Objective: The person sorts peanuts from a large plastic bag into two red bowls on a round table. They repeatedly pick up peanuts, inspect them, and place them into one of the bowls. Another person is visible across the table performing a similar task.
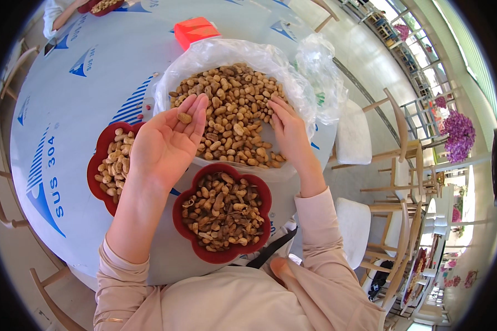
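Note:
My left hand [168,140] is turned palm up, with one unshelled peanut [184,118] lying on its fingers. Peanuts in their shells [234,105] fill a clear plastic bag [176,71] spread wide on the table. At the right side of that heap, my right hand [288,129] has its fingers stretched out against the peanuts; its fingertips are partly hidden. Below the bag stands a red flower-shaped bowl [267,207] of darker peanuts and shells. Another red bowl [94,171] with paler peanuts sits under my left wrist, partly covered by it.
A red-orange box [196,33] stands behind the bag. Crumpled clear plastic [317,60] lies to the right. A few reddish kernels [143,113] are on the table [83,127]. Another person's sleeve [55,14] shows at the far left. Wooden chairs [394,121] stand to the right.

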Demonstrator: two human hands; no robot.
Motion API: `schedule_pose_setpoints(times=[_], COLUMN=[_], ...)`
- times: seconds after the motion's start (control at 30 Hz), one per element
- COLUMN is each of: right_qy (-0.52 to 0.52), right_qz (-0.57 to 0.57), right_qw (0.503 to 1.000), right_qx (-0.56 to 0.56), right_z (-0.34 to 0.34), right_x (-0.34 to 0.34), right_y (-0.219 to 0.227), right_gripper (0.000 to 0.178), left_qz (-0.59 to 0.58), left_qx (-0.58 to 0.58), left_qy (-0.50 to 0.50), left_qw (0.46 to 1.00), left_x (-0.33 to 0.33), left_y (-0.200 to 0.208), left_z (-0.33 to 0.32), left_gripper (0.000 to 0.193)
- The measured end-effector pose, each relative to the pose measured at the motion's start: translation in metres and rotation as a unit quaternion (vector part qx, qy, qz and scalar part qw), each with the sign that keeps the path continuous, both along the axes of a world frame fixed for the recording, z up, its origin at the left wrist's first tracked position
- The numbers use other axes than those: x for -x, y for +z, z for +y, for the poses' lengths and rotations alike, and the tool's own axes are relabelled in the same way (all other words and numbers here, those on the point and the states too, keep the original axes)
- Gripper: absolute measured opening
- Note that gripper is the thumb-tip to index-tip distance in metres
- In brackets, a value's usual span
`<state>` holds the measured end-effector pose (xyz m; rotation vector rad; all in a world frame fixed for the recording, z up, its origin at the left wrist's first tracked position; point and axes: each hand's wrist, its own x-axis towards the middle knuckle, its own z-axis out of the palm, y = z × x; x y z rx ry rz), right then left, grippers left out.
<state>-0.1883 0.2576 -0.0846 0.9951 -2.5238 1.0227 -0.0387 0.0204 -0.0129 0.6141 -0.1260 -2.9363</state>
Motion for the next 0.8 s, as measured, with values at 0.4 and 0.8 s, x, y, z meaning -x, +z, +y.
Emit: schedule_pose_setpoints(times=[0.4, 0.8], right_qy=[0.207, 0.289], right_qz=[0.139, 0.095], right_qw=[0.943, 0.931], right_qx=[-0.220, -0.202], right_z=[-0.011, -0.013], right_x=[-0.015, -0.025], right_y=[0.010, 0.019], right_gripper=[0.040, 0.065], left_qz=[-0.002, -0.007], left_qx=[0.001, 0.007], left_qy=[0.001, 0.007], left_qw=[1.000, 1.000], left_x=[0.001, 0.000], left_y=[-0.003, -0.003], left_z=[-0.004, -0.003], left_gripper=[0.039, 0.039])
